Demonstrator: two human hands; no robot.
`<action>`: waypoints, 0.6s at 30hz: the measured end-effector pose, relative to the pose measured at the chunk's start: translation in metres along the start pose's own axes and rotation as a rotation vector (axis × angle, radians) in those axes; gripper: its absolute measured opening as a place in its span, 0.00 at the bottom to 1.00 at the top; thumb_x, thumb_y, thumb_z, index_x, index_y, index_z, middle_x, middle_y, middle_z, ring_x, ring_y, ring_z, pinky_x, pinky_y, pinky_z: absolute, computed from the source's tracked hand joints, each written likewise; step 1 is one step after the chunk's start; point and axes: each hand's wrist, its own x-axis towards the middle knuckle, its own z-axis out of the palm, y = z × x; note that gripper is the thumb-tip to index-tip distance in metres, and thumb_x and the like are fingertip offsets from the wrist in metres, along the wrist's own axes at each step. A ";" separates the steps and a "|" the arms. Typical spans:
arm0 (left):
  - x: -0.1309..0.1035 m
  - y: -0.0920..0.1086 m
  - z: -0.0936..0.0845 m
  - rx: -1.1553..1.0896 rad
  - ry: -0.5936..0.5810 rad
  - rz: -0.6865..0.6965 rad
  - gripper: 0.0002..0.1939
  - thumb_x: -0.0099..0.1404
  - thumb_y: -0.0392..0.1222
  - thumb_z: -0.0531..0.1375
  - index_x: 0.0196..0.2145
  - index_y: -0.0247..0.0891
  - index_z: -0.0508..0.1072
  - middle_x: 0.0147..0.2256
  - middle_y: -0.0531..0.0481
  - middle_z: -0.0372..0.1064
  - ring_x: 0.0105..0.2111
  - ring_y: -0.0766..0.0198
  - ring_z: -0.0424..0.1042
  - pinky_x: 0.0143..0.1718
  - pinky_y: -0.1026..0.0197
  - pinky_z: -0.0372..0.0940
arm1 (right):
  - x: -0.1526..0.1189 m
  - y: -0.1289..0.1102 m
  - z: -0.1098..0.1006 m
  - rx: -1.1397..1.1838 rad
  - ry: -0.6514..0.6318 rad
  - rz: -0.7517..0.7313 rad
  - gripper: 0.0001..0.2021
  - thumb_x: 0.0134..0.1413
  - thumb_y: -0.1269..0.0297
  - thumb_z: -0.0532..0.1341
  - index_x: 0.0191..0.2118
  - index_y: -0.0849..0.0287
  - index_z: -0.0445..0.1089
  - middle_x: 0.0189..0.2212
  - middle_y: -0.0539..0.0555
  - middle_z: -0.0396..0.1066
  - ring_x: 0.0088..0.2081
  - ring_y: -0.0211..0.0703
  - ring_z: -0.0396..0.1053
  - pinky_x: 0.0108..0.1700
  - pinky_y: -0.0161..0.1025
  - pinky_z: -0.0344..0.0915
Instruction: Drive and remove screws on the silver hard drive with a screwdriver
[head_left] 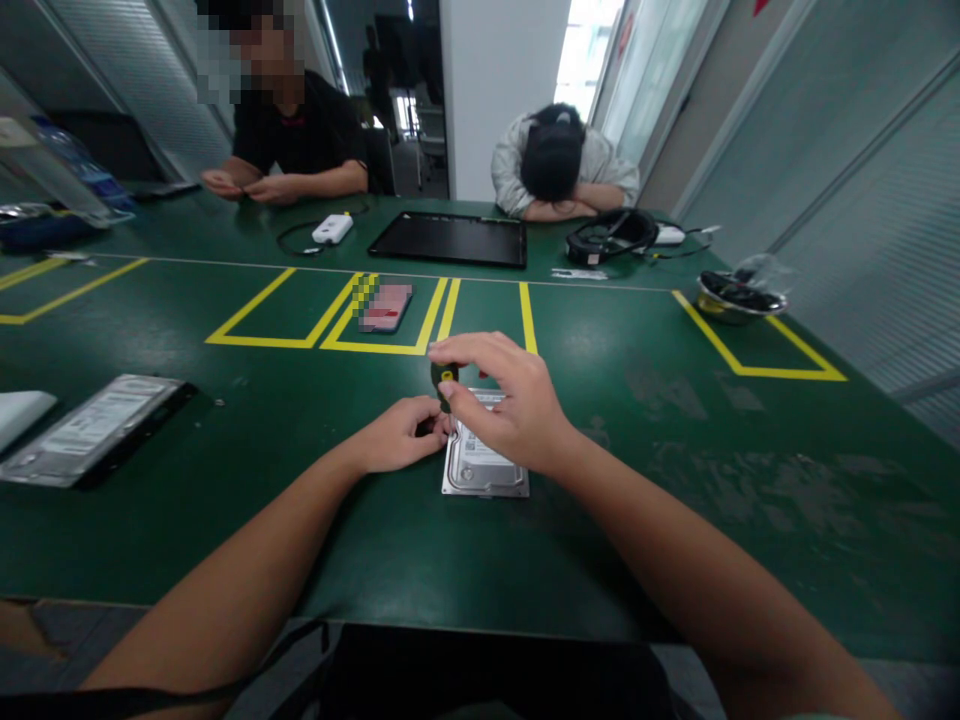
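Observation:
In front of me a silver hard drive (487,470) with a white label lies flat on the green table. A screwdriver (444,385) with a black and yellow handle stands nearly upright over its left edge. My right hand (506,390) is closed round that handle, thumb on the near side and index finger over the top. Curled fingers of my left hand (401,435) press at the drive's left edge, close to the screwdriver's shaft. The screwdriver's tip is hidden by the fingers, and my right hand covers part of the label.
Another hard drive (94,430) lies at the left beside a white object (22,415). A phone (386,307) rests inside yellow tape. Farther back are a dark flat panel (450,240), a black headset (611,235) and a metal bowl (739,298). Two people sit across the table.

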 end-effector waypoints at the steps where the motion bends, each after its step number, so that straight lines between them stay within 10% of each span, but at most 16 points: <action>1: 0.000 0.002 0.000 0.009 0.000 0.005 0.06 0.62 0.40 0.58 0.34 0.34 0.70 0.32 0.51 0.69 0.32 0.63 0.67 0.34 0.61 0.62 | 0.000 0.000 0.001 -0.004 0.005 0.001 0.10 0.58 0.68 0.61 0.45 0.59 0.72 0.44 0.55 0.76 0.48 0.43 0.72 0.50 0.44 0.68; 6: 0.000 0.005 -0.001 0.027 0.006 0.017 0.05 0.61 0.39 0.57 0.30 0.35 0.68 0.28 0.53 0.65 0.29 0.66 0.64 0.31 0.63 0.59 | -0.001 0.003 0.002 -0.053 0.070 0.029 0.06 0.56 0.64 0.64 0.40 0.59 0.72 0.37 0.53 0.73 0.42 0.42 0.70 0.44 0.41 0.69; 18: 0.000 -0.003 0.001 0.030 0.006 0.018 0.04 0.61 0.39 0.58 0.33 0.35 0.69 0.30 0.53 0.66 0.30 0.64 0.66 0.33 0.62 0.61 | -0.001 0.000 -0.001 0.042 -0.031 0.035 0.15 0.62 0.72 0.53 0.49 0.60 0.73 0.53 0.59 0.75 0.56 0.41 0.71 0.55 0.44 0.69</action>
